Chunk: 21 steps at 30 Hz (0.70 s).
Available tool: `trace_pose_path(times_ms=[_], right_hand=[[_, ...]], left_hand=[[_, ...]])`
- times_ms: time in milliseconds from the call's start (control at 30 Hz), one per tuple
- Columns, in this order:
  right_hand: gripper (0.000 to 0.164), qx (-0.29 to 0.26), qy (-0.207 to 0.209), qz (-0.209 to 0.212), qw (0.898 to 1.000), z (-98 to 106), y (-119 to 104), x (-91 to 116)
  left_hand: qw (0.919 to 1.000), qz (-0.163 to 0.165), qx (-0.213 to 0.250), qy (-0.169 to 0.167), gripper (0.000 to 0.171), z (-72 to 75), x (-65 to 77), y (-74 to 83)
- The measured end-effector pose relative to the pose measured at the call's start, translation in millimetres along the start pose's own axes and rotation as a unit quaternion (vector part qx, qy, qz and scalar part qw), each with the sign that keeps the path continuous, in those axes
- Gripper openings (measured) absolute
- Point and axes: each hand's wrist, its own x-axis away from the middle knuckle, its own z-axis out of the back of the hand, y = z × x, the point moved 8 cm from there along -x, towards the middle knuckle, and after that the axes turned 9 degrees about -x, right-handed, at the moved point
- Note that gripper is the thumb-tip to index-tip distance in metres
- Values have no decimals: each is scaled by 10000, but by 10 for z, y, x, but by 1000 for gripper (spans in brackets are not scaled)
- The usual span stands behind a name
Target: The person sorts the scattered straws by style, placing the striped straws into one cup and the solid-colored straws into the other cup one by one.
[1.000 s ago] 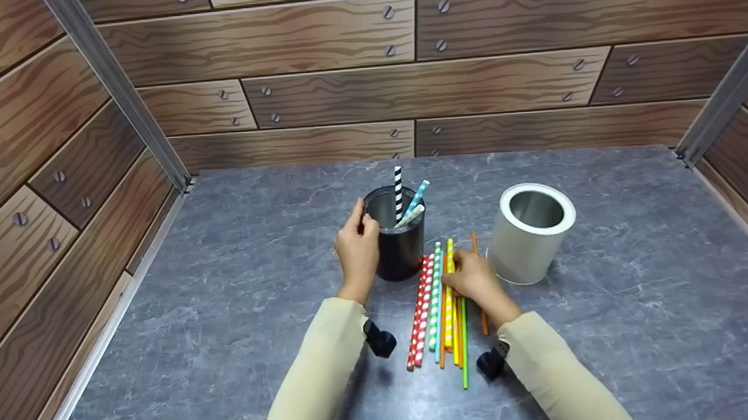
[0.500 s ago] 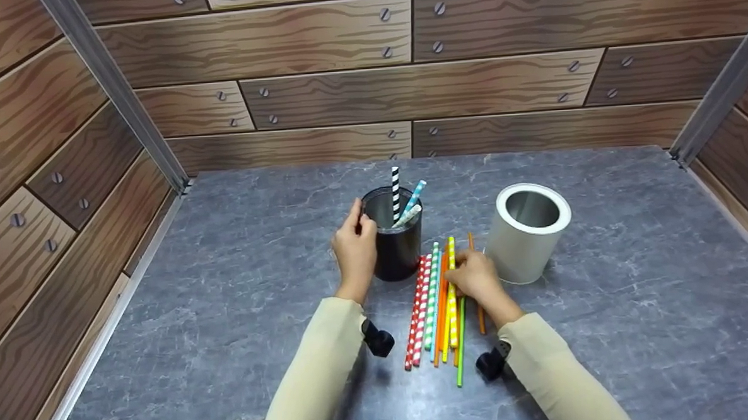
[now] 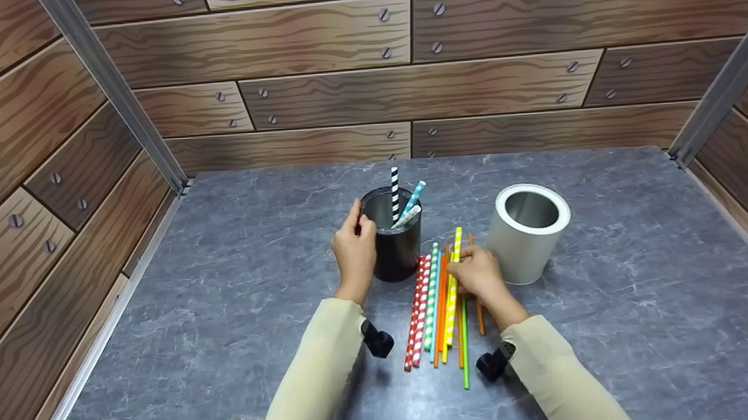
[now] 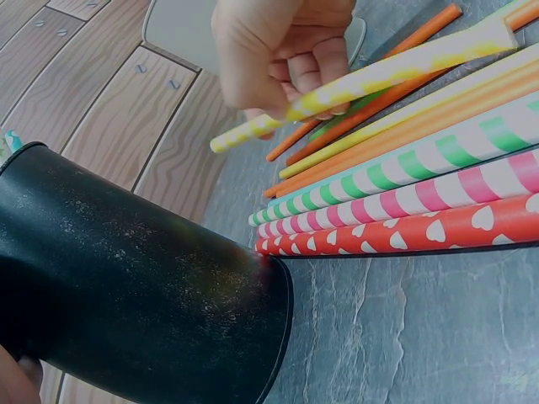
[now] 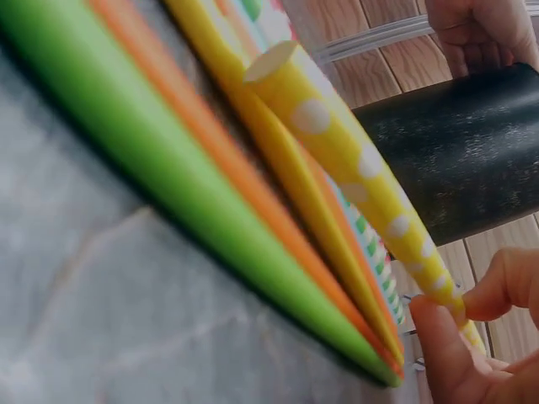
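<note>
A black cup (image 3: 398, 254) stands upright with a black-striped straw (image 3: 395, 193), a blue dotted straw and a whitish one in it. My left hand (image 3: 354, 252) grips the cup's rim at its left side. Between thumb and fingers, my right hand (image 3: 479, 273) pinches a yellow paper straw with white dots (image 5: 370, 164). In the left wrist view, that straw slants above the row of loose straws. The row holds red heart-patterned (image 4: 404, 236), pink-striped (image 4: 455, 187), green-striped (image 4: 404, 164), orange and yellow straws, and a plain green one (image 5: 168, 177).
A white can (image 3: 527, 254) with a wide rim stands upright to the right, close to my right hand. A lone orange straw (image 3: 481, 319) lies just left of it, partly behind my hand. Wood-patterned walls (image 3: 331, 98) enclose the grey marbled table (image 3: 255, 240).
My right hand has separated the dotted yellow straw from the row and raised its far end slightly. Straws near it have shifted a little. My left hand stays on the cup.
</note>
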Motion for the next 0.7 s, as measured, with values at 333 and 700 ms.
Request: trace_pose_path(times_ms=[333,700], right_hand=[[34,-938,242,474,9942,80,-268,91],[34,-2344,758,2029,9477,216,-792,329]], left_hand=[[9999,59,103,-122,40,-10,7,-17],[9998,113,137,-108,40,-18,2,-19]])
